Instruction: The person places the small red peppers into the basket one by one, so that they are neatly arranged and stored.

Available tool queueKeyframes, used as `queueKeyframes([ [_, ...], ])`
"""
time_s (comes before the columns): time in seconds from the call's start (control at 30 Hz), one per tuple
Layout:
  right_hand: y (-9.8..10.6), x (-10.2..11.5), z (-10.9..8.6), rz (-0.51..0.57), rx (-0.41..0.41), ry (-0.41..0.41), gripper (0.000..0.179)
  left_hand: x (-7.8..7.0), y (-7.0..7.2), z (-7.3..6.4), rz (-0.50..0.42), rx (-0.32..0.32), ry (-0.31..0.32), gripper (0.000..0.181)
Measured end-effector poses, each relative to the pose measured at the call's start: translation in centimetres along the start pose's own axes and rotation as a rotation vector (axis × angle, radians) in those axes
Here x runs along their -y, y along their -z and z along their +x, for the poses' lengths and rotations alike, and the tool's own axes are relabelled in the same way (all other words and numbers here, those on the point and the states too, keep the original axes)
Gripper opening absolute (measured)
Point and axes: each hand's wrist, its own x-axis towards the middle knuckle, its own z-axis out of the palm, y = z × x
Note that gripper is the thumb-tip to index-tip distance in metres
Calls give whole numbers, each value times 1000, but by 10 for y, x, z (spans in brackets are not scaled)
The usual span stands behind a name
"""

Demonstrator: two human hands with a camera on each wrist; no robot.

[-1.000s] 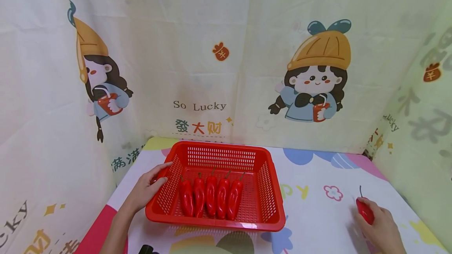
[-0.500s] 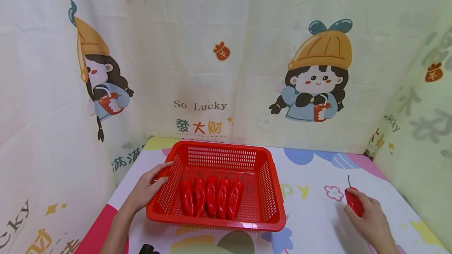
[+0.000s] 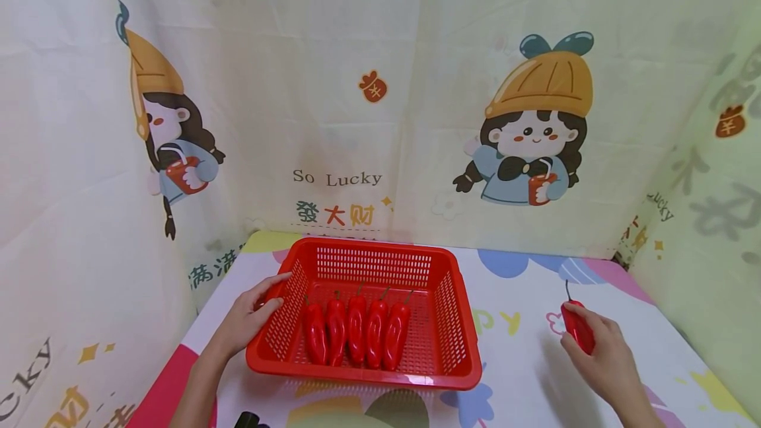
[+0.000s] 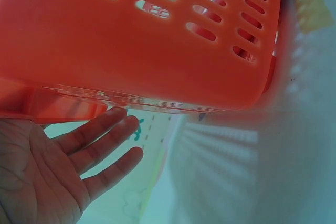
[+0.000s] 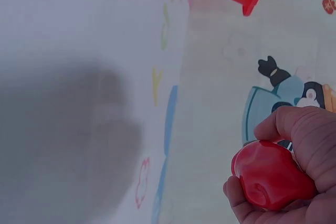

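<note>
In the head view, my left hand (image 3: 250, 312) rests at the left rim of a red plastic basket (image 3: 362, 380), its index finger and thumb over the edge. The left wrist view shows the other fingers (image 4: 107, 179) straight beside the basket's outer wall. Inside the basket, several glossy red chili peppers (image 3: 357, 332) lie side by side, stems pointing to the far side. To the right of the basket, my right hand (image 3: 609, 355) grips another red chili pepper (image 3: 578, 325) above the table, its thin dark stem upward. The right wrist view shows this pepper's blunt end (image 5: 268, 179) between thumb and fingers.
A patterned cloth covers the table (image 3: 511, 362). Printed curtains (image 3: 416, 117) close off the back and both sides. A small black object (image 3: 246, 420) sits at the near edge, partly out of view.
My right hand has moved left and a little farther from me with the chili pepper, raised off the table. The left hand, the basket and the peppers inside have stayed put.
</note>
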Motion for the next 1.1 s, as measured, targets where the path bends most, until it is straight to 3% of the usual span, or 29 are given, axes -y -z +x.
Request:
queueKeyframes([
  [0.27, -7, 15, -3, 23, -45, 73, 60, 1, -2, -1, 8, -14, 20, 52],
  [0.53, -15, 33, -6, 77, -141, 208, 53, -1, -1, 0, 20, -9, 13, 52],
  [0.8, -20, 52, -5, 114, -120, 205, 55, 2, -1, 2, 14, -10, 35, 53],
  [1.1, -31, 68, -5, 168, -174, 262, 53, 1, 0, 1, 6, -6, 41, 53],
])
